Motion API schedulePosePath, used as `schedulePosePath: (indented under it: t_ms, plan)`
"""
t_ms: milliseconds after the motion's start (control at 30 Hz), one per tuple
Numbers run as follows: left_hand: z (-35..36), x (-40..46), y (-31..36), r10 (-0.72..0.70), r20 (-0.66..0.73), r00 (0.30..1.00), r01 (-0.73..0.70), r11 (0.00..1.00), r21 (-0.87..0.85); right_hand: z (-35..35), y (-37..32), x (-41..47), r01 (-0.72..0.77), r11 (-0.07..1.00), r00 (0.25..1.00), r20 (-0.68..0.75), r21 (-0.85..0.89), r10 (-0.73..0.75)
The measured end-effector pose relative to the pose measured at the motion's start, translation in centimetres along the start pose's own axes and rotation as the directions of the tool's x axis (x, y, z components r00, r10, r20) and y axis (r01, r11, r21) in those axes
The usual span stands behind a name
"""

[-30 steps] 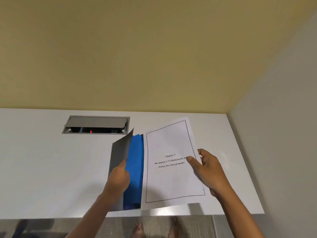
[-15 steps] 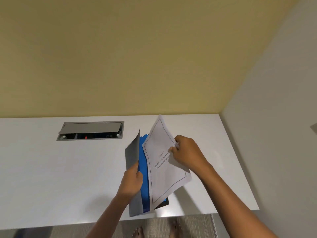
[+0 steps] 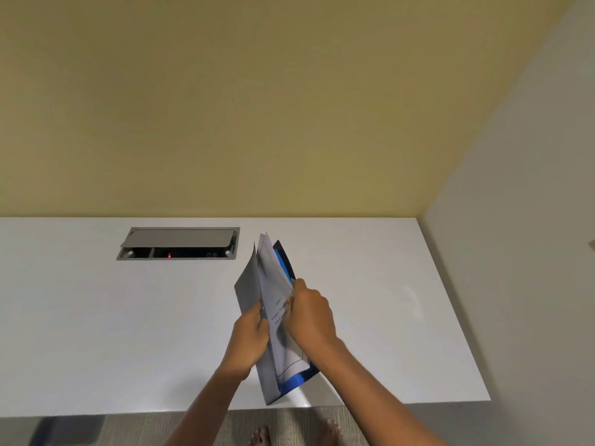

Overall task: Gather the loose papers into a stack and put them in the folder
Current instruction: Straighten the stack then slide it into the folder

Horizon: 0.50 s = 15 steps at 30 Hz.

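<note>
1. The left hand (image 3: 249, 338) grips the grey front cover of the blue folder (image 3: 297, 379), holding it apart from the back cover.
2. The right hand (image 3: 310, 312) pinches the printed papers (image 3: 273, 284), which sit between the two covers.
3. Folder and papers are held tilted above the white worktop (image 3: 96, 317), near its front edge.
4. A cable box (image 3: 178, 243) with its lid raised is set into the worktop, farther back on the left.

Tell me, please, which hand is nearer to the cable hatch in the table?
Left. The left hand holds the folder on the side toward the cable hatch; the right hand is farther away.
</note>
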<state>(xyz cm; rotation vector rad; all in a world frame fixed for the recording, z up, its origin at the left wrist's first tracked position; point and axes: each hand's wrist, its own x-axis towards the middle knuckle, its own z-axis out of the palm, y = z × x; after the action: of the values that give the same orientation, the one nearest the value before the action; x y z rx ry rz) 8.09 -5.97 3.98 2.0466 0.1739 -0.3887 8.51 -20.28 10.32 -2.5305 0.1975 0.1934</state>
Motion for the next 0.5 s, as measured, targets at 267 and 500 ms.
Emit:
schedulePosePath:
  t_ms: [267, 500]
  plan:
    - [-0.4, -0.6, -0.2, 0.009, -0.02, 1.0, -0.009, 1.0, -0.024, 4.0, -0.5, -0.9, -0.012, 0.996, 0.997, 0.08, -0.091, 0.019]
    - [-0.2, -0.8, -0.1, 0.002, -0.035, 0.999, -0.002, 1.0, -0.003, 4.7, 1.1, -1.2, -0.016, 0.99, 0.992, 0.121, -0.141, 0.033]
